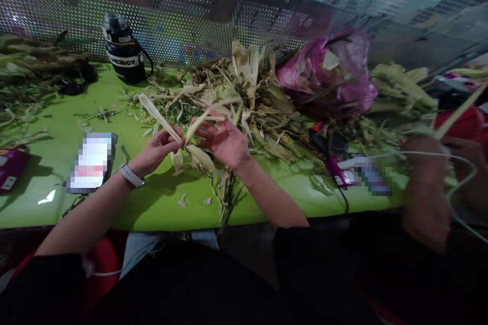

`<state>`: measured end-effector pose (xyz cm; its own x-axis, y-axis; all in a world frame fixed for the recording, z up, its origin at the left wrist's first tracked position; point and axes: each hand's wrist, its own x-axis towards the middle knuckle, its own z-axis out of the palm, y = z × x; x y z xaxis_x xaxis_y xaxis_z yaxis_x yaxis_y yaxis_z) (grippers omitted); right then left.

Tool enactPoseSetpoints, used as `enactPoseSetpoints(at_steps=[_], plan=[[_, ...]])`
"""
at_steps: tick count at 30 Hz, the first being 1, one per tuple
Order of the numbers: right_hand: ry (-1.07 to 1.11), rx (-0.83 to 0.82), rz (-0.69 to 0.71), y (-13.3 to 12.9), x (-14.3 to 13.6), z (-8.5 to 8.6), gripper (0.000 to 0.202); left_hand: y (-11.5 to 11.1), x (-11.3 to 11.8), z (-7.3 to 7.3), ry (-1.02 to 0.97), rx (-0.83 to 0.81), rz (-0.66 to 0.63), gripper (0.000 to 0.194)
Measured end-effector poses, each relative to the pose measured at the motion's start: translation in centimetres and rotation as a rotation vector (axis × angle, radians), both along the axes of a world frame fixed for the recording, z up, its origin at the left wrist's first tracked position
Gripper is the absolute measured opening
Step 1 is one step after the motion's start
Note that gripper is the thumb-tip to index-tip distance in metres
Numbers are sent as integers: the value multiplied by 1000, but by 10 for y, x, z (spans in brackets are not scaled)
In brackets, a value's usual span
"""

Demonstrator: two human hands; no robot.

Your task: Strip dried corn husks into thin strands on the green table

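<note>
My left hand (162,150), with a white band at the wrist, pinches pale dry husk strips (160,118) at their middle. One strip sticks up to the left, while another curves up to the right. My right hand (224,142) is turned palm up just right of the strips, its fingers spread beside the curved piece (196,124). More husk pieces (202,158) hang below the pinch, over a bunch of thin stalks (227,193) at the table's front edge.
On the green table (152,203) lie a heaped husk pile (270,122), a pink plastic bag (331,76), a black bottle (125,56) and a phone (92,162). At the right are another person's hands (425,172), a white cable and devices. Perforated metal stands behind.
</note>
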<state>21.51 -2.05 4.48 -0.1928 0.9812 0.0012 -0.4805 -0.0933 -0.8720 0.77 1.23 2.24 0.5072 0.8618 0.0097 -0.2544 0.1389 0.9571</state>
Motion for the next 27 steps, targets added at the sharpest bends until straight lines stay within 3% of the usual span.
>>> enactPoseSetpoints(at_steps=[4,7,10,15,18,23,25,27], plan=[[-76,5,-71,3,-2,-8,49,4,0,-4,10,-36,91,25],[-234,-91,12,6,-6,-23,38,4,2,-6,45,30,57,24],[-289,-107,-1,5,-9,-30,28,2,3,-7,64,55,18,25],[-562,214,-50,-8,-6,-17,10,0,0,1,205,30,61,25],[-680,336,-143,-20,-2,-5,10,3,-8,10,363,110,-70,29],[-538,279,-474,-34,3,15,23,11,-20,18,591,338,-260,27],[-655,383,-439,-35,2,19,22,10,-21,21,641,415,-377,26],[-852,512,-195,-32,-3,17,21,6,-22,28,667,483,-466,24]])
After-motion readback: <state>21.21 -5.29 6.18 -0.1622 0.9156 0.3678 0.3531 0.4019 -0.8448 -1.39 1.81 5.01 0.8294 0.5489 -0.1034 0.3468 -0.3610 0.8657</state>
